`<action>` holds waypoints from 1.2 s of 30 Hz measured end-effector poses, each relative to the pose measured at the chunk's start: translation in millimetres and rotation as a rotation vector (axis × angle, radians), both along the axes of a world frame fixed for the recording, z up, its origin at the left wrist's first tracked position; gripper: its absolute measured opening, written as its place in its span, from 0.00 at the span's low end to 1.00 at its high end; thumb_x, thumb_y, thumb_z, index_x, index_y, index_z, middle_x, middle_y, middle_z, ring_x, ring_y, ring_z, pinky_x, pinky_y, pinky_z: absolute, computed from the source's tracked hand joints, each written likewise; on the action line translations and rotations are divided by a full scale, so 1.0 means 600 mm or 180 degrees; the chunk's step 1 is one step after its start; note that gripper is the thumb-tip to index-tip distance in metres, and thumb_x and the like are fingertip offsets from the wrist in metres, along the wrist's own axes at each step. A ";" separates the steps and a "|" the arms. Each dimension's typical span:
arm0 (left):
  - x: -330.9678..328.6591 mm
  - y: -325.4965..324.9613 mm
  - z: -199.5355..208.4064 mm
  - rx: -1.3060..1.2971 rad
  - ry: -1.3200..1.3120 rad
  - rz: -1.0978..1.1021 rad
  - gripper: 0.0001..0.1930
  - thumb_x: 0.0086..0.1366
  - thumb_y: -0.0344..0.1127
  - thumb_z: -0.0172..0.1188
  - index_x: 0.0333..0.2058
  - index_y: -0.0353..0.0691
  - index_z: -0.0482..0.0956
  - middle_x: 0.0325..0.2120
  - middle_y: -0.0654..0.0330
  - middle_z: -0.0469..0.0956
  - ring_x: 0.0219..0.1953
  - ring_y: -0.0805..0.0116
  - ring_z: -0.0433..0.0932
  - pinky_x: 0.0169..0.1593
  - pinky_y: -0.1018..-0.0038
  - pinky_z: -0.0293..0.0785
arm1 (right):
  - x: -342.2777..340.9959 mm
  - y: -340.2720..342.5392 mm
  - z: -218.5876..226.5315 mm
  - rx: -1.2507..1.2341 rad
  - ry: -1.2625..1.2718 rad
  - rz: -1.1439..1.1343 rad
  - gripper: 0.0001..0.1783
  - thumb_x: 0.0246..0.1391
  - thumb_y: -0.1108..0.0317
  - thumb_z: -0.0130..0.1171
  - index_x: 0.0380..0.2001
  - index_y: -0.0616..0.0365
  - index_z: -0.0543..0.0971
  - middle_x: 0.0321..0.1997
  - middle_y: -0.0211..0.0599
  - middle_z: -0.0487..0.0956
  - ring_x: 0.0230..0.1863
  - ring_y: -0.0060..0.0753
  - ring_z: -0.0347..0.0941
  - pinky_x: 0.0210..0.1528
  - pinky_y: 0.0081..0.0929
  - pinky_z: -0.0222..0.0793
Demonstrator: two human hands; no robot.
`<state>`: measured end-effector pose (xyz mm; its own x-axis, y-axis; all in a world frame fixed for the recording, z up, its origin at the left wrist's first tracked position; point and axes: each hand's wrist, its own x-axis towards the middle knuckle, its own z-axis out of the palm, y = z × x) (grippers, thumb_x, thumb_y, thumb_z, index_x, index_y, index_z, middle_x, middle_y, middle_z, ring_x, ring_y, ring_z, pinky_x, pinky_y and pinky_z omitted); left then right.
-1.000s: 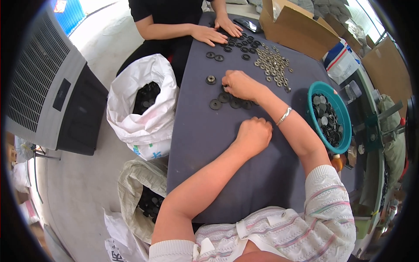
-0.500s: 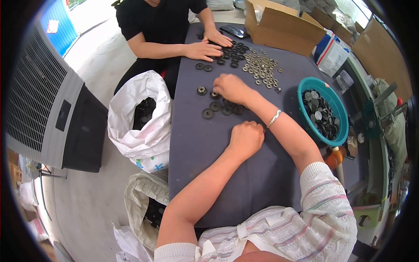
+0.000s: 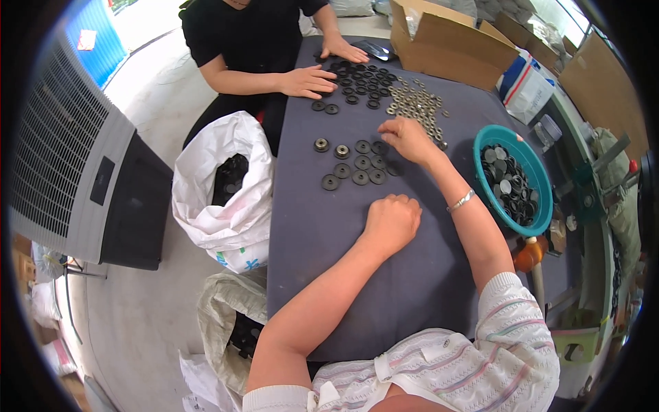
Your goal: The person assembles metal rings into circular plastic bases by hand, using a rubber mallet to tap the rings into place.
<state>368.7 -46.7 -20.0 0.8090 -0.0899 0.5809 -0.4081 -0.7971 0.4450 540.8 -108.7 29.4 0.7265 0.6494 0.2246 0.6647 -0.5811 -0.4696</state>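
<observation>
My right hand (image 3: 410,139) hovers above the table between the black discs and a pile of small metal rings (image 3: 415,103). Its fingers are curled together, and anything in them is hidden. Closed in a loose fist, my left hand (image 3: 391,223) rests on the table nearer to me; its contents do not show. Several flat black discs with centre holes (image 3: 360,177) lie in loose rows left of my right hand. Two discs at the left end bear metal rings: one disc with a ring (image 3: 342,151) and another ringed disc (image 3: 321,145).
Across the table, a co-worker's hands (image 3: 307,82) lie flat beside many black rings (image 3: 364,82). A teal basin (image 3: 546,178) of black and grey discs stands right. Beyond are a cardboard box (image 3: 446,44) and a phone (image 3: 374,49). White sacks (image 3: 220,199) flank the left edge.
My right hand has moved right, away from the left discs toward the metal rings, uncovering a second disc bearing a metal ring. My left hand stays closed in place.
</observation>
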 end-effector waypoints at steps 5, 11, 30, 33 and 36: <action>-0.003 -0.005 0.003 0.0008 -0.0107 -0.0058 0.10 0.51 0.34 0.64 0.18 0.41 0.72 0.17 0.58 0.73 0.23 0.59 0.76 0.25 0.66 0.74 | -0.046 0.001 0.001 0.0053 -0.0542 0.0311 0.09 0.46 0.71 0.62 0.34 0.57 0.79 0.33 0.39 0.74 0.42 0.44 0.71 0.44 0.36 0.69; -0.008 -0.007 0.005 0.0160 -0.0248 -0.0719 0.09 0.50 0.34 0.64 0.18 0.41 0.74 0.17 0.60 0.73 0.23 0.62 0.76 0.24 0.67 0.73 | -0.074 -0.019 -0.012 0.0197 -0.0808 0.0678 0.09 0.44 0.74 0.63 0.32 0.57 0.80 0.36 0.34 0.74 0.42 0.40 0.70 0.44 0.34 0.69; -0.037 -0.046 0.003 0.0387 0.0035 -0.1429 0.09 0.52 0.37 0.64 0.20 0.41 0.76 0.19 0.60 0.74 0.26 0.62 0.77 0.29 0.66 0.73 | -0.124 -0.027 -0.036 -0.0368 -0.0975 0.1287 0.18 0.50 0.69 0.61 0.47 0.54 0.78 0.56 0.37 0.73 0.59 0.45 0.66 0.60 0.40 0.62; -0.036 -0.044 0.005 0.0389 0.0187 -0.1455 0.08 0.52 0.36 0.64 0.21 0.40 0.76 0.19 0.59 0.75 0.26 0.61 0.77 0.30 0.64 0.73 | -0.136 -0.020 -0.015 -0.0500 -0.1038 0.1322 0.18 0.52 0.66 0.60 0.48 0.51 0.78 0.58 0.37 0.72 0.61 0.45 0.64 0.61 0.41 0.60; -0.031 -0.047 0.006 0.0245 0.0192 -0.1516 0.08 0.51 0.36 0.64 0.22 0.39 0.77 0.21 0.57 0.76 0.27 0.59 0.78 0.31 0.63 0.73 | -0.139 0.009 -0.012 -0.0452 -0.1251 0.1530 0.18 0.53 0.64 0.58 0.49 0.49 0.78 0.59 0.37 0.71 0.63 0.44 0.62 0.61 0.43 0.60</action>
<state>350.0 -74.6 -16.6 0.6994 -0.4994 0.5114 -0.7110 -0.5594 0.4261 457.4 -103.3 22.5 0.2274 0.9254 0.3030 0.9738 -0.2138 -0.0778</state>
